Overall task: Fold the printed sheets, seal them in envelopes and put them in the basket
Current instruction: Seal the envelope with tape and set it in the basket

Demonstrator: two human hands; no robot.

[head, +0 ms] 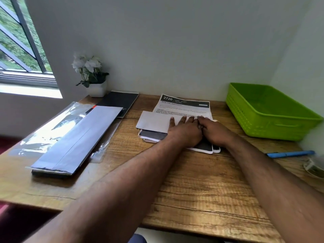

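Printed sheets [182, 106] lengthwise toward wall, apparently folded under both flat hands.

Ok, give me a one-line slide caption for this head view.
Both hands, left hand and right hand, press a folded sheet flat on the printed stack, green basket waiting alongside.

Two hands [185, 130] [214, 131], one green basket [273, 118], one blue pen [290, 153], one potted plant [92, 76], one black notebook [121, 100], one envelope stack [75, 139] on bench [192, 181]

Head view, close, looking down onto desk [192, 186]
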